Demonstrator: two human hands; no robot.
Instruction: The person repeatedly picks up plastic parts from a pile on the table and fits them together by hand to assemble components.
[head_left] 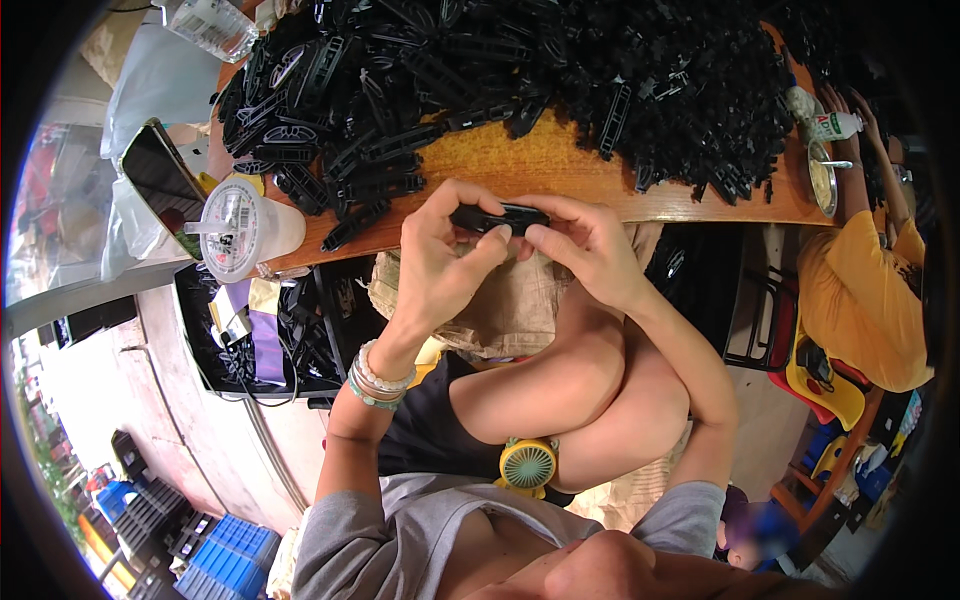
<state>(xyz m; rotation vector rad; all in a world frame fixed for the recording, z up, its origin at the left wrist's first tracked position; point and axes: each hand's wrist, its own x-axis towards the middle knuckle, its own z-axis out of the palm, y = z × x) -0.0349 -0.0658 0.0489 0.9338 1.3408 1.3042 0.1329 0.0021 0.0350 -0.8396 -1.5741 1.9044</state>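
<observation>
Both hands meet just in front of the near edge of the wooden table. Between their fingertips is a long, glossy black plastic piece. My left hand pinches its left end, and my right hand grips the right end. The fingers cover part of it, so its full shape does not show. Beyond the hands lies a big heap of elongated black plastic parts with open frames. Smaller black parts are piled to the right of them.
A lidded plastic cup and a propped phone stand at the table's left. Below is an open box of black parts. A small yellow fan rests at my lap. A person in orange sits at the right, near a metal bowl.
</observation>
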